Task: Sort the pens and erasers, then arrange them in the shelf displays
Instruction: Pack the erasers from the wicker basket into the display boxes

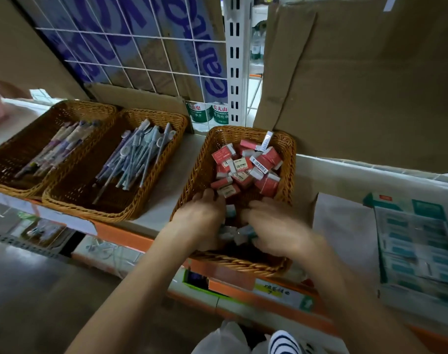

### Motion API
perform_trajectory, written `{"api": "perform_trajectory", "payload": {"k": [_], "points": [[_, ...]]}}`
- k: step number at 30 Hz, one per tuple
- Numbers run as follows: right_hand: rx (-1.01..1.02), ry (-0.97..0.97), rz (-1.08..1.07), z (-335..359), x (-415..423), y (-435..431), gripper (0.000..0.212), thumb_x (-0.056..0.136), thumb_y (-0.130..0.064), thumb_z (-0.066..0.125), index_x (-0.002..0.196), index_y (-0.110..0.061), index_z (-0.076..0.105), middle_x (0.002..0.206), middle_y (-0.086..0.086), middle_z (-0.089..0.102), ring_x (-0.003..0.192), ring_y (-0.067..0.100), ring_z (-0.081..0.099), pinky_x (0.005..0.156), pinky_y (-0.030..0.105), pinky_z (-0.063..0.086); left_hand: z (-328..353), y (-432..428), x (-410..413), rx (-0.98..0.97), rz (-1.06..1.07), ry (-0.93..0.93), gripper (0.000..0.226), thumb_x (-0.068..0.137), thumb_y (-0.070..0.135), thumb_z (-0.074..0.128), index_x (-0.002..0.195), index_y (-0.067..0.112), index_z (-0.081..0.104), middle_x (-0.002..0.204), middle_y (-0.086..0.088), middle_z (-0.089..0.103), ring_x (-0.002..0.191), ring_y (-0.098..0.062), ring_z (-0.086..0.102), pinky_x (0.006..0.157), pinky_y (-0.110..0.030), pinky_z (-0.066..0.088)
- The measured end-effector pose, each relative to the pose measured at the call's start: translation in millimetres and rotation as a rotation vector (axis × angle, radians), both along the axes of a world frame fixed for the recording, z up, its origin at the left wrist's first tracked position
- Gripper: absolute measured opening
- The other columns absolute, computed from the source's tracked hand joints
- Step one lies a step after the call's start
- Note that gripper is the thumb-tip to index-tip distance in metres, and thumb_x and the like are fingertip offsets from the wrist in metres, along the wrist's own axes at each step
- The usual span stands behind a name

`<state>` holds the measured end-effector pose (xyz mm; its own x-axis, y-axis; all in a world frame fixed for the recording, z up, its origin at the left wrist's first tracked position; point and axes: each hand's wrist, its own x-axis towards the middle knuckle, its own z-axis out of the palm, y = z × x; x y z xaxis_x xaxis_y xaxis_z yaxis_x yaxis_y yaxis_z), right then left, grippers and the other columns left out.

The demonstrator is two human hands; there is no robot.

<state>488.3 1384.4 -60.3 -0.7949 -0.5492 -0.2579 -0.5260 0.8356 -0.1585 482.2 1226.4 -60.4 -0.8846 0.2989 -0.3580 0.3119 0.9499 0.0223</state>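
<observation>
Three wicker baskets stand in a row on the shelf. The right basket (288, 146) holds several red-wrapped erasers (245, 164) in its far half and several teal-wrapped erasers (237, 232) near its front. Both of my hands are inside this basket's front half. My left hand (205, 218) and my right hand (274, 226) are blurred, with curled fingers around the teal erasers. The middle basket (64, 198) holds several blue-grey pens (138, 159). The left basket (13, 149) holds several purple patterned pens (61, 146).
A white wire grid (130, 57) and cardboard panels (366, 80) back the shelf. A stack of teal-printed boxes (417, 241) lies on the shelf at right. The orange shelf edge (120, 236) runs along the front, with goods on a lower shelf beneath.
</observation>
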Motion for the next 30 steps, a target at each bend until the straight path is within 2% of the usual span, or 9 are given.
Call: {"api": "perform_trajectory", "payload": {"k": [3,7,11,15,19,23,26,28,30], "points": [[-0.057,0.119,-0.080,-6.7,1.7,-2.9,0.031,0.090,-0.021,0.055,0.121,-0.018,0.052,0.117,0.001,0.053,0.109,0.022,0.049,0.084,0.031,0.043,-1.8,2.4,0.5,0.027,-0.022,0.107,0.075,0.081,0.045,0.066,0.139,0.013,0.031,0.137,-0.010,0.034,0.117,-0.030,0.046,0.089,-0.038,0.049],[-0.100,0.173,-0.129,-9.7,3.5,-5.7,0.025,0.092,-0.026,0.054,0.114,-0.016,0.050,0.112,0.002,0.054,0.103,0.022,0.052,0.076,0.031,0.042,-4.3,2.9,4.2,0.072,-0.009,0.146,0.085,0.080,0.047,0.064,0.145,0.017,0.018,0.145,-0.010,0.028,0.122,-0.035,0.042,0.091,-0.040,0.045],[-0.164,0.196,-0.155,-9.8,5.3,-4.7,0.022,0.094,-0.025,0.052,0.113,-0.016,0.048,0.112,0.002,0.055,0.100,0.021,0.054,0.071,0.028,0.041,-9.3,4.7,5.0,0.029,-0.059,0.247,0.066,0.084,0.044,0.061,0.134,0.013,0.030,0.126,-0.007,0.050,0.107,-0.029,0.055,0.077,-0.034,0.045],[-0.227,0.197,-0.167,-6.5,7.1,-3.1,0.024,0.094,-0.029,0.051,0.113,-0.016,0.046,0.113,0.002,0.054,0.101,0.019,0.052,0.067,0.025,0.034,-10.4,0.6,3.6,0.076,-0.118,0.329,0.052,0.082,0.054,0.056,0.119,0.018,0.049,0.115,-0.004,0.057,0.100,-0.026,0.058,0.071,-0.028,0.042],[-0.306,0.182,-0.192,-5.9,8.5,-0.6,0.028,0.094,-0.034,0.051,0.117,-0.019,0.047,0.115,-0.002,0.054,0.101,0.016,0.051,0.067,0.024,0.034,-11.7,4.0,5.0,0.122,-0.069,0.383,0.050,0.084,0.055,0.053,0.116,0.018,0.049,0.114,-0.002,0.058,0.101,-0.024,0.058,0.068,-0.029,0.040],[-0.471,0.135,-0.234,-5.1,9.6,3.5,0.028,0.093,-0.035,0.053,0.116,-0.020,0.049,0.113,-0.002,0.056,0.100,0.015,0.052,0.071,0.025,0.037,-9.4,7.8,3.3,0.163,0.069,0.418,0.054,0.082,0.061,0.051,0.117,0.021,0.043,0.101,0.000,0.064,0.090,-0.023,0.063,0.063,-0.028,0.039],[-0.707,0.102,-0.314,-1.0,10.9,7.6,0.028,0.092,-0.029,0.056,0.118,-0.017,0.052,0.111,-0.001,0.059,0.098,0.013,0.054,0.074,0.021,0.040,-6.1,8.8,4.2,0.327,0.141,0.453,0.051,0.084,0.054,0.052,0.123,0.022,0.041,0.098,0.001,0.065,0.084,-0.024,0.064,0.059,-0.027,0.039],[-0.860,0.094,-0.378,3.0,14.0,10.2,0.024,0.093,-0.024,0.056,0.116,-0.019,0.055,0.105,-0.005,0.059,0.093,0.005,0.054,0.073,0.010,0.039,-4.4,6.5,2.7,0.594,0.252,0.407,0.040,0.084,0.044,0.059,0.115,0.022,0.046,0.089,0.007,0.063,0.076,-0.018,0.062,0.056,-0.026,0.040],[-0.994,0.050,-0.446,4.8,16.4,14.0,0.018,0.094,-0.022,0.055,0.111,-0.028,0.056,0.102,-0.008,0.062,0.090,0.002,0.058,0.076,0.012,0.044,-2.5,5.2,-1.5,0.894,0.419,0.294,0.026,0.083,0.037,0.064,0.102,0.024,0.052,0.081,0.009,0.063,0.074,-0.013,0.062,0.059,-0.026,0.049]]}}
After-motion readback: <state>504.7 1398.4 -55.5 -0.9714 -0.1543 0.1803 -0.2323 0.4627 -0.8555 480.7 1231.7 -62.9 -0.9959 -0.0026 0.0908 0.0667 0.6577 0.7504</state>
